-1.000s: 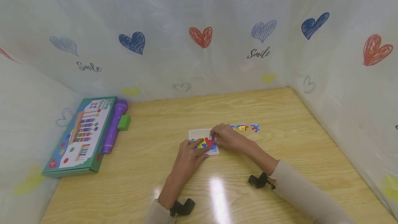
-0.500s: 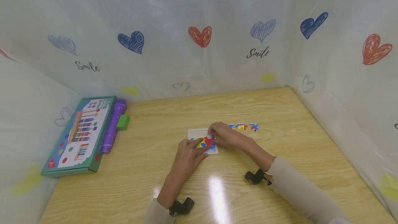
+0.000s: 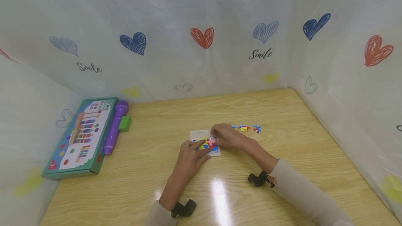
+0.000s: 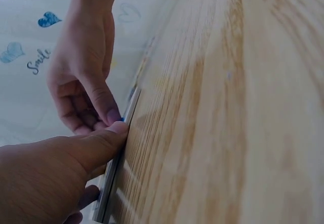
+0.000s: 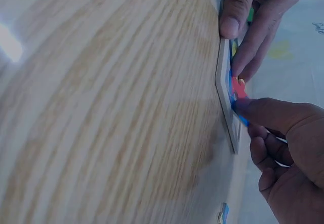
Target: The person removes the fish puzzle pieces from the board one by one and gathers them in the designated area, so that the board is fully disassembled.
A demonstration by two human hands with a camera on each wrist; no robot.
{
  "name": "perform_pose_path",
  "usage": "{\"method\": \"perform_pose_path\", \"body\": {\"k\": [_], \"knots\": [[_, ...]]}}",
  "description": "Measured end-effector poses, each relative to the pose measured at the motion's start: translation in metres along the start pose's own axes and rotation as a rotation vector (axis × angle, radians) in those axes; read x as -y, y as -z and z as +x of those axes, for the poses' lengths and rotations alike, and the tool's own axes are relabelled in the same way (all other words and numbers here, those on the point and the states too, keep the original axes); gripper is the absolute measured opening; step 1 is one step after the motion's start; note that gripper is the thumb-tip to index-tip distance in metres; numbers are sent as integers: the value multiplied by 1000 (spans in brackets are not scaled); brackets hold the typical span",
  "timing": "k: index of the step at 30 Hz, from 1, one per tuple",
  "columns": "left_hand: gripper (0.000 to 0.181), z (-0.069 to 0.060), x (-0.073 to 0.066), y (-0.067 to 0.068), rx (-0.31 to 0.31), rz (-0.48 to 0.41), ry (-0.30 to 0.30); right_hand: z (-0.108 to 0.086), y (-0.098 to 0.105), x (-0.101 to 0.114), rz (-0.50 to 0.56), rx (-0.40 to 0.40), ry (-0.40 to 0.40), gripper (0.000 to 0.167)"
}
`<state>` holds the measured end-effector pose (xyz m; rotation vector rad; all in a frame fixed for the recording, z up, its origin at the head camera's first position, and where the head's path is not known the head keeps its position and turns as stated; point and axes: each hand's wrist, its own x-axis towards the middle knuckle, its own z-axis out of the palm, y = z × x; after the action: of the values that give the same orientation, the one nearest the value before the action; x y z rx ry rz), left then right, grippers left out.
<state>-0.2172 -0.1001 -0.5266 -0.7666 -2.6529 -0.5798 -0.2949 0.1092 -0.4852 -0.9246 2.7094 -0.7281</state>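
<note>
Two grips: one person's left grip (image 3: 188, 156) and right grip (image 3: 228, 137), both at the tray (image 3: 201, 134), mid-table.
Left grip: not clenched; forefinger and middle finger straight across the set pieces (image 3: 202, 145), thumb along tray's near edge.
Right grip: thumb and fingertips pinching a blue-edged piece (image 5: 243, 119) at tray's right side; piece mostly covered, cannot tell if joined to its neighbour.
Tray: pale, flat on the table (image 3: 157, 132); far strip uncovered.
Set pieces: yellow and blue toward the left; red piece (image 3: 211, 141) with printed eye at right, between the grips.
Loose pieces (image 3: 257, 128): three in a row on the table, right of tray and farther off; leftmost partly hidden by right grip.
Left side: box (image 3: 83, 137), then purple tube (image 3: 115, 128), then green block (image 3: 125, 123) just beside it.
Far side: curtain (image 3: 163, 62), printed hearts, "Smile" twice.
Arms: pale sleeves (image 3: 309, 191); black device (image 3: 186, 208) at each wrist.
</note>
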Motion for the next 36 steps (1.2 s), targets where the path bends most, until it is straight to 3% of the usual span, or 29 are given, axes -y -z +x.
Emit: {"method": "perform_pose_path", "body": {"k": [8,17,24,31,36], "knots": [[26,-1,-1,0,3,-17,16,3,3,-2,147,2,-2,16],[26,1,-2,1,12,-21,1,1,4,-2,48,4,-6,29],[24,0,-2,1,-8,-59,-21,5,5,-6,205,9,-25,20],[26,0,-1,0,0,-44,-16,10,2,-11,299,24,-70,17],[25,0,0,1,4,-46,-12,12,2,-11,326,-18,-114,13]]}}
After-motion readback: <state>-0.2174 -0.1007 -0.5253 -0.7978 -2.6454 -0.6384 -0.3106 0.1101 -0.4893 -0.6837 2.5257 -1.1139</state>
